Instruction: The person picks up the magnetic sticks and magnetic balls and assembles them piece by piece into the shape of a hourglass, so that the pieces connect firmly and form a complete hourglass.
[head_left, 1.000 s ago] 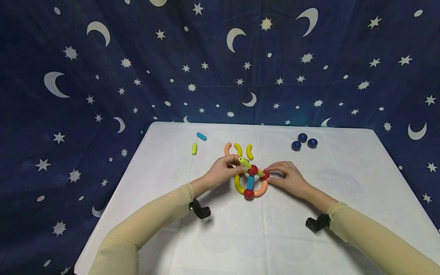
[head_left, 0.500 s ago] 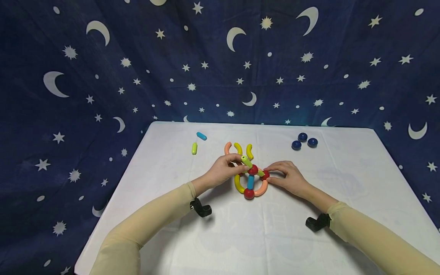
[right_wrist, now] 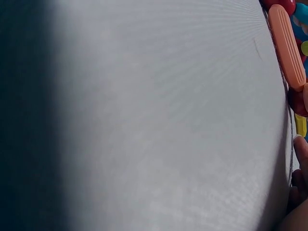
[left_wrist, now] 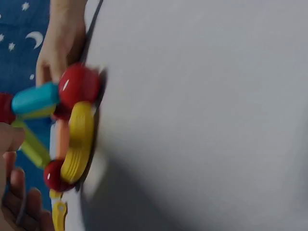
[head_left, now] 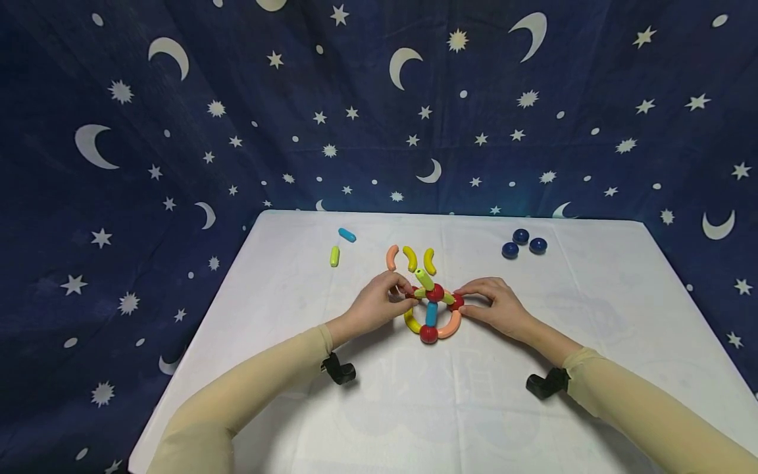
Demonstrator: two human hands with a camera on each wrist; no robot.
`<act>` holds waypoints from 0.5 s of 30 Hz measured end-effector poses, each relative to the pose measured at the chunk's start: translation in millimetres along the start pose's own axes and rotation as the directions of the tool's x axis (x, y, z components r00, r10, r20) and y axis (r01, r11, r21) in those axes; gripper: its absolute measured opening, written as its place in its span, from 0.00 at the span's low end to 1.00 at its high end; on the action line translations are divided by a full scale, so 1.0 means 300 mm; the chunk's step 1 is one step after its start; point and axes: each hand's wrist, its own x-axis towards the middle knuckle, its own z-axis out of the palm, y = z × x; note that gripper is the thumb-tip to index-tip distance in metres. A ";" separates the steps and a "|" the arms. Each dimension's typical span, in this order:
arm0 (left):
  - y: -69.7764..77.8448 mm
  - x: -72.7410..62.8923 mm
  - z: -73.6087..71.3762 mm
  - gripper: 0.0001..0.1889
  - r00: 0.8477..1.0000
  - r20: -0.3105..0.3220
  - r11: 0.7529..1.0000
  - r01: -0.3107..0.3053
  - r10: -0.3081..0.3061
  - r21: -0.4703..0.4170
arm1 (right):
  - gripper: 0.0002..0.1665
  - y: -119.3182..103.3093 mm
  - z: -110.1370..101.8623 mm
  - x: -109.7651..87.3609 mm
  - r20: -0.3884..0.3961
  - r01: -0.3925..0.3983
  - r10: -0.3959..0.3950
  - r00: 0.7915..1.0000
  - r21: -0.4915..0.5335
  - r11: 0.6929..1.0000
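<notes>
A magnetic building frame (head_left: pixel 431 315) stands mid-table. Its red balls are joined by curved yellow and orange sticks low down, and by straight blue and green sticks rising to a top red ball (head_left: pixel 435 293). A green stick (head_left: pixel 423 279) juts up from that top ball. My left hand (head_left: pixel 376 304) is at the frame's left red ball (left_wrist: pixel 55 175), thumb and fingers spread apart around it in the left wrist view. With thumb and forefinger, my right hand (head_left: pixel 496 309) pinches the right red ball (head_left: pixel 456 302); the orange curved stick (right_wrist: pixel 287 48) runs from it to the front ball (head_left: pixel 429 334).
Behind the frame lie a curved orange stick (head_left: pixel 392 257) and two curved yellow sticks (head_left: pixel 429 261). Farther left are a blue stick (head_left: pixel 347 235) and a green stick (head_left: pixel 335 256). Three dark blue balls (head_left: pixel 521 237) sit at the back right of the white-covered table (head_left: pixel 379 408).
My left hand has left the upper green stick and moved down and left to the left red ball. The upper stick stays upright. My right hand keeps its place.
</notes>
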 end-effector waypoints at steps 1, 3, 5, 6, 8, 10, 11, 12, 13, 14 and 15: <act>0.000 -0.013 0.006 0.14 1.000 0.008 0.998 0.013 -0.013 0.054 | 0.24 -0.001 0.001 0.001 0.001 0.002 -0.002 1.000 -0.001 1.000; 0.004 -0.036 0.022 0.18 0.998 0.050 0.990 0.023 -0.030 0.137 | 0.25 -0.004 0.001 0.004 0.002 0.004 -0.004 1.000 0.002 1.000; 0.013 -0.054 0.044 0.23 0.993 0.105 0.979 0.024 -0.047 0.203 | 0.26 -0.007 -0.003 0.002 0.007 0.006 -0.006 1.000 0.010 1.000; 0.017 -0.061 0.055 0.24 0.991 0.126 0.972 0.018 -0.049 0.233 | 0.26 -0.009 -0.004 0.002 0.010 0.006 -0.006 1.000 0.020 1.000; 0.025 -0.070 0.071 0.26 0.988 0.143 0.963 0.014 -0.054 0.268 | 0.26 -0.011 -0.008 0.002 0.016 0.012 -0.012 1.000 0.042 0.999; 0.030 -0.074 0.083 0.27 0.989 0.136 0.953 0.013 -0.057 0.302 | 0.25 -0.013 -0.013 0.001 0.021 0.019 -0.020 1.000 0.060 0.998; 0.032 -0.074 0.088 0.27 0.990 0.128 0.948 0.014 -0.057 0.319 | 0.24 -0.014 -0.014 -0.001 0.021 0.018 -0.020 1.000 0.062 0.998; 0.033 -0.074 0.092 0.28 0.991 0.120 0.943 0.015 -0.058 0.332 | 0.22 -0.015 -0.014 -0.004 0.020 0.017 -0.019 1.000 0.060 0.998; 0.033 -0.073 0.094 0.28 0.992 0.113 0.937 0.015 -0.058 0.349 | 0.22 -0.017 -0.013 -0.008 0.018 0.019 -0.020 1.000 0.052 0.998; 0.034 -0.073 0.096 0.29 0.993 0.107 0.930 0.013 -0.056 0.367 | 0.22 -0.019 -0.013 -0.012 0.016 0.019 -0.019 1.000 0.037 0.999; 0.034 -0.071 0.096 0.30 0.994 0.100 0.923 0.010 -0.053 0.386 | 0.22 -0.021 -0.011 -0.017 0.014 0.019 -0.019 1.000 0.018 1.000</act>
